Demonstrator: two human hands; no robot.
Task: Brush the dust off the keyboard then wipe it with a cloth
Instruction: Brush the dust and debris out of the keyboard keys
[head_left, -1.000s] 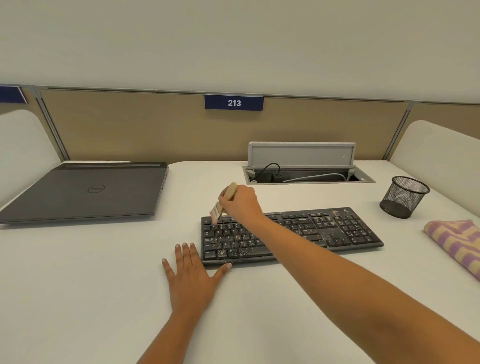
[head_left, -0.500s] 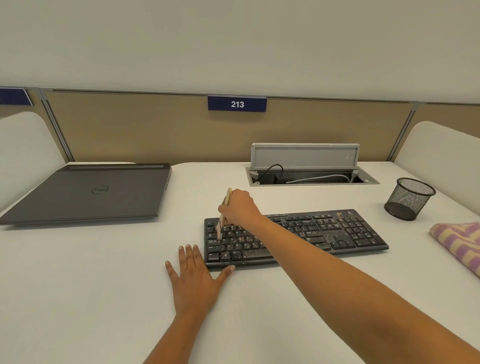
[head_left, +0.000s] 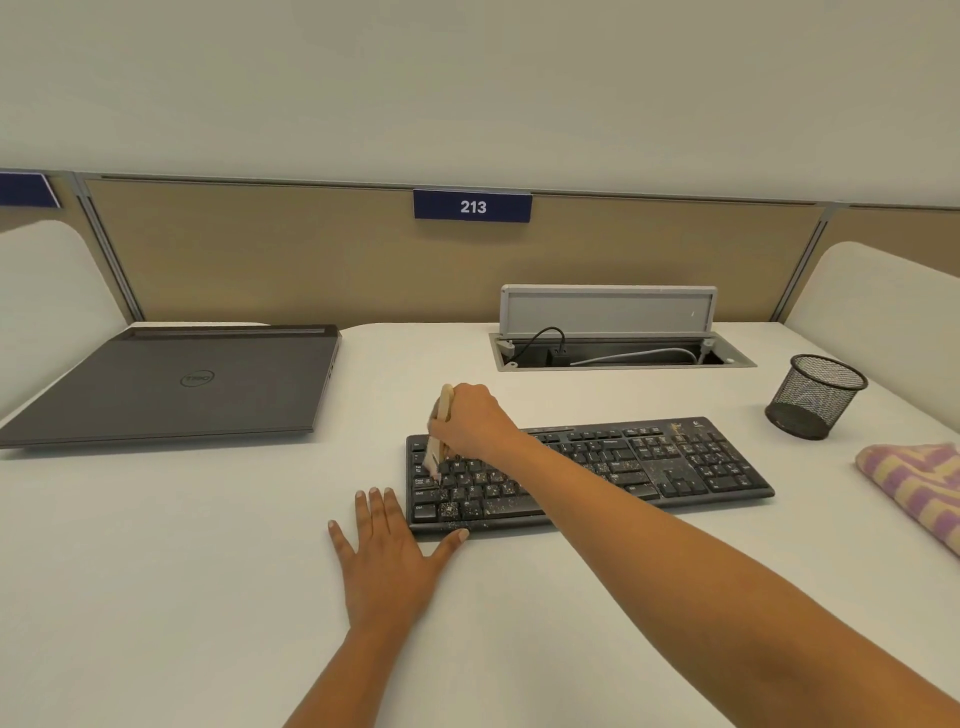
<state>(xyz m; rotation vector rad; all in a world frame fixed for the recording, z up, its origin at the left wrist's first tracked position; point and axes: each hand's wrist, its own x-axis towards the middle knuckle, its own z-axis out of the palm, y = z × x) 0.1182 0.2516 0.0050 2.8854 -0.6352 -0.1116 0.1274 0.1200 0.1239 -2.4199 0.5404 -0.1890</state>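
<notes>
A dark blue number plate (head_left: 472, 206) on the top edge of the tan partition panel (head_left: 311, 249) reads "213" in white digits. The closed dark laptop (head_left: 171, 384) on the surface bears the round Dell logo (head_left: 197, 379) in the middle of its lid (upside down from this side). The black keyboard (head_left: 675, 462) has white key legends and a pale mark at its far right corner, all too small to read. A second blue plate (head_left: 23, 190) at the left edge shows no legible text.
</notes>
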